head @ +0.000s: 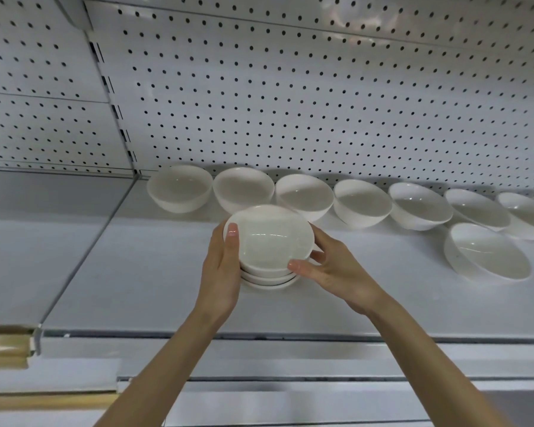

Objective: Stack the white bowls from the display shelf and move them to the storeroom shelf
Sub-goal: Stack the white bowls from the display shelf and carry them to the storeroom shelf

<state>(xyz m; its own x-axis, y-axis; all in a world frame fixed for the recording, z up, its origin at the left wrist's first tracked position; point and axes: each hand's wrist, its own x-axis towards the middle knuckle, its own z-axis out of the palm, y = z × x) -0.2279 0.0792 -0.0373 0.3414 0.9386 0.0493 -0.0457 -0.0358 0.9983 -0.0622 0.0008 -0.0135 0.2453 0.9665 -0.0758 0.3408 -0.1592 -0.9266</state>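
Observation:
A stack of white bowls (270, 241), several high, is in the middle of the white display shelf (142, 272). My left hand (224, 266) grips its left side, thumb over the top bowl's rim. My right hand (336, 269) grips its right side, thumb on the near rim. Whether the stack rests on the shelf or is lifted I cannot tell. Behind it a row of several single white bowls (304, 197) runs along the back of the shelf. One more white bowl (487, 254) sits alone at the right, nearer the front.
A white pegboard back panel (290, 103) rises behind the bowls. A slotted upright (117, 115) divides this bay from the bay on the left. The shelf's front lip (290, 335) runs below my wrists. Tan wooden boards (3, 346) lie at the lower left.

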